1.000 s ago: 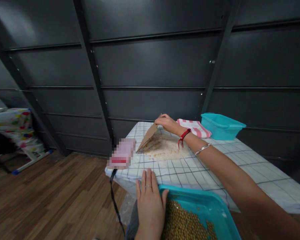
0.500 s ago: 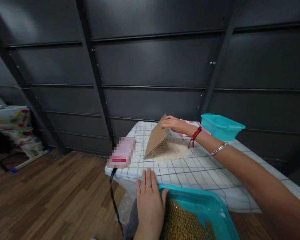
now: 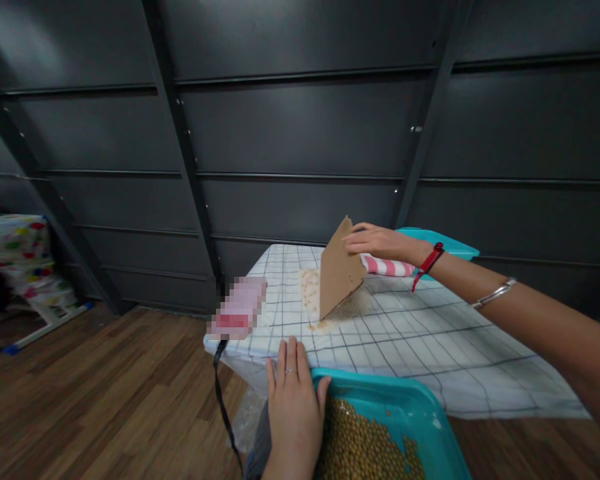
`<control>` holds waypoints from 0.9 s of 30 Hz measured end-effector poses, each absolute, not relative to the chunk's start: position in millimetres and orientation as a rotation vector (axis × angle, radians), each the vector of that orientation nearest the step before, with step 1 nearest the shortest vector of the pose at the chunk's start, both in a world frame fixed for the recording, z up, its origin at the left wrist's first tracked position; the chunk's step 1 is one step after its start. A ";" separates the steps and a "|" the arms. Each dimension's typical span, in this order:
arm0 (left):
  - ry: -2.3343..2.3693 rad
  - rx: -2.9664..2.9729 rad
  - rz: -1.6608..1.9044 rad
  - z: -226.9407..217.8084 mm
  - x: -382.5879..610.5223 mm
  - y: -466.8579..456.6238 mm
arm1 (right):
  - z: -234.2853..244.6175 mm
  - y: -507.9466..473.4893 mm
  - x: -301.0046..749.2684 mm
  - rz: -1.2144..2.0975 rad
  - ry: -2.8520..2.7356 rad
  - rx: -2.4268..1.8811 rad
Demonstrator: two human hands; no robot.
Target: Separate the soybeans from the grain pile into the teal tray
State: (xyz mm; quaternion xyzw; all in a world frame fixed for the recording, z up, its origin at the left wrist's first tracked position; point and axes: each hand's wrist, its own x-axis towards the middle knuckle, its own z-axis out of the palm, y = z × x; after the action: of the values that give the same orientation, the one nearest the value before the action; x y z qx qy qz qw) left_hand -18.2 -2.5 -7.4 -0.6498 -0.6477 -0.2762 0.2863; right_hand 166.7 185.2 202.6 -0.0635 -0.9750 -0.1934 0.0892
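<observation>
My right hand (image 3: 377, 241), with a red cord and a silver bangle on its arm, grips the top of a piece of brown cardboard (image 3: 336, 277). The cardboard stands tilted on the checked tablecloth (image 3: 410, 340). A pale patch of fine grains (image 3: 309, 293) dotted with small bits lies left of it, and more pale grains (image 3: 356, 305) show at its lower right edge. My left hand (image 3: 295, 413) lies flat, fingers stretched, at the table's front edge. Its thumb is at the rim of a teal tray (image 3: 395, 383) that holds many small yellow-brown beans (image 3: 367, 443).
A teal basin (image 3: 440, 241) stands at the back right, beside a pink-and-white striped cloth (image 3: 387, 265). A blurred pink object (image 3: 240, 307) with a black strap (image 3: 221, 393) lies at the left corner. A dark panelled wall (image 3: 300, 133) rises behind the table.
My right hand has moved right with the cardboard, which now stands steeper. The dotted pale patch has come into view on its left. My left hand has stayed by the tray.
</observation>
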 end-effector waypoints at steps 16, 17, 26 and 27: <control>-1.721 -1.744 -0.746 -6.7 -13.4 -3.2 | 175.6 169.3 171.8 -0.755 -2.621 -0.331; -1.718 -1.746 -0.748 -6.4 -13.1 -3.2 | 174.2 168.1 167.7 -0.745 -2.643 -0.297; -1.758 -1.761 -0.739 -10.4 -13.6 -2.4 | 179.6 177.3 175.4 -0.661 -2.763 -0.146; -1.761 -1.761 -0.738 -10.6 -13.7 -2.5 | 181.5 177.1 179.2 -0.668 -2.764 -0.155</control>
State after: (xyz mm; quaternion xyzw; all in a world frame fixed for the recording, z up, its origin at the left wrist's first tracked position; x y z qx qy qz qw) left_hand -13.7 -2.5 -10.6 -0.6529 -0.6532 -0.2736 0.2688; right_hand 179.2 177.1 181.5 -0.0540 -0.9601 -0.2320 0.1464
